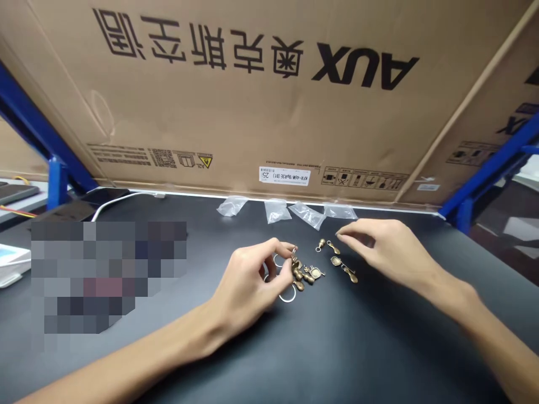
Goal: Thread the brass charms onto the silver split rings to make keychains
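Note:
My left hand (259,275) is closed in a pinch on a small bronze-coloured charm (295,261), partly hidden by the fingers. Just below and beside it lie a heap of similar charms (309,276) and thin silver key rings (287,299). My right hand (383,244) hovers to the right, thumb and forefinger pressed together at the tips; whatever they hold, if anything, is too small to make out. Near those fingertips lie a gourd-shaped charm (322,243), a spoon-like charm (334,248), a fan-like charm (336,261) and another long charm (350,275).
Several clear plastic bags (277,212) lie along the back of the black table (337,348). Behind stands a large cardboard box (236,112), between blue metal posts (467,185). A white cable (118,199) runs at the back left; a blurred-out patch (101,275) covers the left side.

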`<action>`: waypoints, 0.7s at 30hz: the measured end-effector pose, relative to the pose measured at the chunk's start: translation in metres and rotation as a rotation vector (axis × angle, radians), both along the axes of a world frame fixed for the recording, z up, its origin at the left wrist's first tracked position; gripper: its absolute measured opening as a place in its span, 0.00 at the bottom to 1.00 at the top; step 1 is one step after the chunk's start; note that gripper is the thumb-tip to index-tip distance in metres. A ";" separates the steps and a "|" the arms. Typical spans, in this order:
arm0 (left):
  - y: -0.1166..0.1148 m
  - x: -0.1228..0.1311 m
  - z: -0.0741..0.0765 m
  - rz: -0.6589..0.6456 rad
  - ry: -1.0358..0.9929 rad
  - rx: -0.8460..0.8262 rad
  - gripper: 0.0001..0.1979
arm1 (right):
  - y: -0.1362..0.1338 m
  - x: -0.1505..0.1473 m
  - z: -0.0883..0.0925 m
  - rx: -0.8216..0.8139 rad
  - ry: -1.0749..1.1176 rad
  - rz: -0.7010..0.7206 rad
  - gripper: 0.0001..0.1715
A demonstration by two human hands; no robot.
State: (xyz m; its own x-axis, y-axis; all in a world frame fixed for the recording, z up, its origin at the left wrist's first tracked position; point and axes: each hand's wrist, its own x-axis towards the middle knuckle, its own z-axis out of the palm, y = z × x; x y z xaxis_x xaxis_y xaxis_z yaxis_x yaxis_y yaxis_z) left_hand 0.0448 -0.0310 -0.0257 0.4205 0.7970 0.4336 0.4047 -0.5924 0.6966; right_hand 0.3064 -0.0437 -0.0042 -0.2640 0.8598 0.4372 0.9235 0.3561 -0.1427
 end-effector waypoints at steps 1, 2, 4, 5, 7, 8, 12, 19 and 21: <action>0.001 0.000 0.000 -0.001 -0.004 0.000 0.04 | 0.004 0.006 0.000 -0.043 -0.027 -0.015 0.08; 0.001 0.000 0.000 -0.004 -0.008 -0.001 0.04 | 0.006 0.011 -0.001 -0.098 -0.073 -0.047 0.09; 0.002 0.000 0.000 -0.011 -0.007 0.001 0.05 | 0.008 0.015 -0.003 -0.165 -0.117 -0.089 0.11; 0.002 0.001 0.000 -0.015 -0.004 0.003 0.05 | 0.008 0.015 -0.003 -0.197 -0.128 -0.098 0.11; 0.002 0.000 0.001 -0.016 0.005 0.005 0.05 | 0.006 0.013 -0.004 -0.258 -0.123 -0.081 0.11; 0.002 0.000 0.001 -0.012 0.017 0.002 0.06 | 0.005 0.011 -0.004 -0.278 -0.120 -0.073 0.11; 0.001 -0.002 0.001 0.003 0.057 -0.012 0.09 | 0.004 0.006 -0.007 -0.210 -0.119 -0.136 0.12; 0.001 -0.002 -0.002 -0.006 0.028 -0.049 0.06 | 0.010 0.001 -0.018 -0.179 -0.110 -0.180 0.11; 0.002 -0.002 -0.002 -0.011 0.017 -0.063 0.05 | 0.011 -0.001 -0.021 -0.162 -0.094 -0.186 0.12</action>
State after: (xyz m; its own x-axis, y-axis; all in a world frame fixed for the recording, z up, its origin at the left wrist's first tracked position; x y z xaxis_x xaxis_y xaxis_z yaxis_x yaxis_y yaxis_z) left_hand 0.0426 -0.0295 -0.0273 0.4364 0.8176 0.3756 0.4104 -0.5524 0.7255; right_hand 0.3057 -0.0323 -0.0249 -0.1274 0.9541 0.2709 0.9829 0.1581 -0.0948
